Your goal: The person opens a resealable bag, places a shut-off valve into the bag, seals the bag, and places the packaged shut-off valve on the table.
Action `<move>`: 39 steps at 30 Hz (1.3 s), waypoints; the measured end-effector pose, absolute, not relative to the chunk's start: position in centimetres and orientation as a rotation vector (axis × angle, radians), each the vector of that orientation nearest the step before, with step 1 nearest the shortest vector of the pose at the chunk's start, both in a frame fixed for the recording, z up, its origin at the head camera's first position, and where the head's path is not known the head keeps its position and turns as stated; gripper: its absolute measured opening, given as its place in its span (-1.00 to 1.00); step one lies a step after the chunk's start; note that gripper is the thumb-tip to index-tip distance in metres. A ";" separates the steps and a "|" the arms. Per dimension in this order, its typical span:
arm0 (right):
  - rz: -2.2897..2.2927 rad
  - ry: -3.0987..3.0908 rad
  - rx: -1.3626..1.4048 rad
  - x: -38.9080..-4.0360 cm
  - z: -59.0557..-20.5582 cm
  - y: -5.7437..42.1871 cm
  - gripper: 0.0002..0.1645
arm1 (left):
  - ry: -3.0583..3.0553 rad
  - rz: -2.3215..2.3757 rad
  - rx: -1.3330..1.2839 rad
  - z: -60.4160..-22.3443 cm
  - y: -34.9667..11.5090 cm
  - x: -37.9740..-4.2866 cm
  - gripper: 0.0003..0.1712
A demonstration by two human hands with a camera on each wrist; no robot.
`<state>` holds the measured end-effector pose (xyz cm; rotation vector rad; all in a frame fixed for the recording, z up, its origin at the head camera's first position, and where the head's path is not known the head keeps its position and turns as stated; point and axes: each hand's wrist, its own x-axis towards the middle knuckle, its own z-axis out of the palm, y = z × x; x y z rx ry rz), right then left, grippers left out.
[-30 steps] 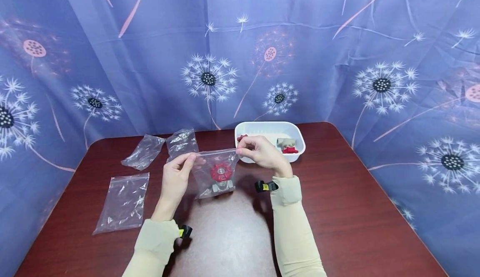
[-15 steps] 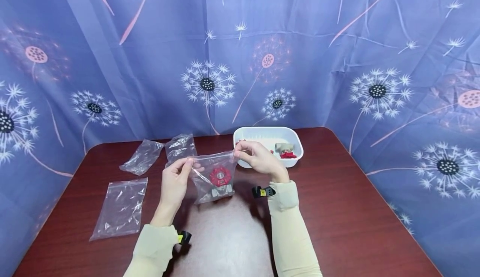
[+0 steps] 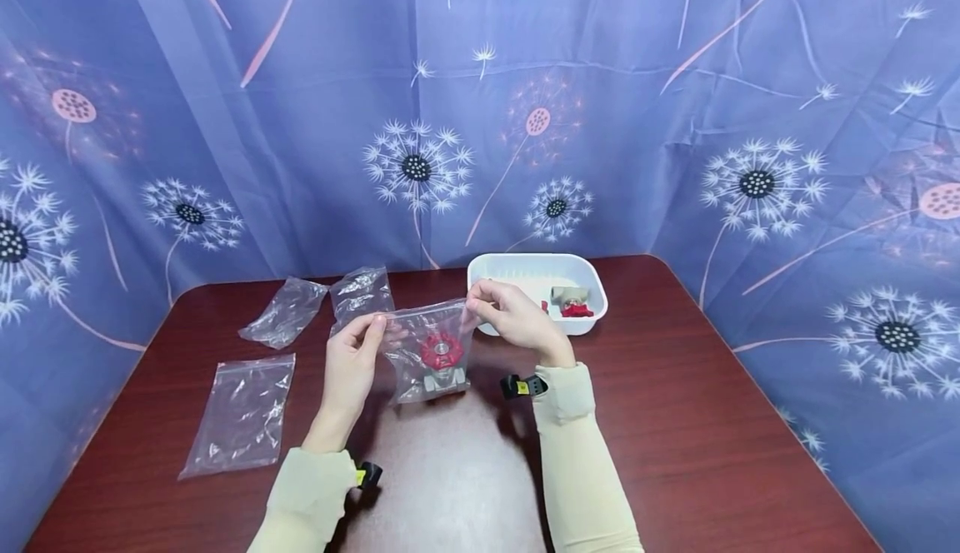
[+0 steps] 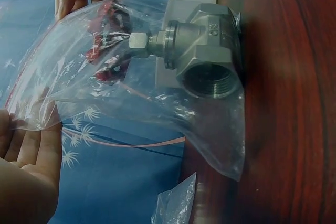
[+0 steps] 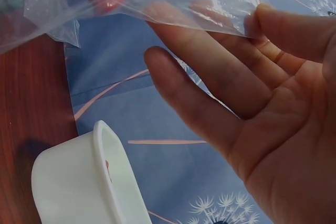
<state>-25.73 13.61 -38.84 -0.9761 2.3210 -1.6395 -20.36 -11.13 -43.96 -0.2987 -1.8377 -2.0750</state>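
Observation:
Upright between the two hands is a clear zip bag (image 3: 405, 363), its top edge drawn out sideways. Inside it stands a metal gate valve (image 4: 205, 45) with a red handwheel (image 3: 441, 351), its threaded port showing in the left wrist view. My left hand (image 3: 351, 370) pinches the bag's left top corner between thumb and fingers. At the right top corner, my right hand (image 3: 517, 317) pinches the edge with thumb and index finger, while the other fingers spread out behind the plastic in the right wrist view (image 5: 226, 77). The bag's bottom meets the table.
Behind the right hand a white tray (image 3: 597, 282) holds another valve (image 3: 572, 301) with a red handwheel, plus red bits partly hidden by the hand. A flat clear bag (image 3: 240, 415) lies at left; two crumpled ones (image 3: 285, 313) lie farther back. A patterned curtain (image 3: 480, 161) hangs behind the table (image 3: 697, 428).
The head view has shifted slightly, so the scene sits lower. Both hands keep their pinch on the bag's top corners; the plastic's folds and glints have changed a little, and the valve stays inside.

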 end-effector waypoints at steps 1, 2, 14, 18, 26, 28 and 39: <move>-1.644 2.314 -0.974 -25.8 -38.9 13.6 -0.79 | -1.837 -2.083 -0.296 -44.0 -11.1 -20.4 -0.71; -1.648 2.310 -0.970 -25.8 -38.9 13.6 -0.79 | -1.840 -2.091 -0.295 -44.0 -11.1 -20.5 -0.71; -1.704 2.288 -0.853 -25.8 -38.8 13.4 -0.80 | -1.911 -2.147 -0.350 -44.4 -11.3 -20.8 -0.69; -1.714 2.297 -0.811 -25.9 -39.0 13.4 -0.80 | -1.972 -2.189 -0.346 -44.9 -11.2 -21.0 -0.51; -1.720 2.367 -0.706 -26.1 -39.2 13.0 -0.78 | -2.397 -2.027 -0.197 -46.0 -10.7 -21.2 -0.64; -1.740 2.379 -0.688 -26.2 -39.2 12.7 -0.80 | -2.365 -2.063 -0.199 -46.0 -10.5 -21.3 -0.69; -1.910 2.044 -0.489 -26.9 -40.6 9.5 -0.82 | -2.317 -2.210 -0.063 -44.4 -13.1 -20.3 -0.67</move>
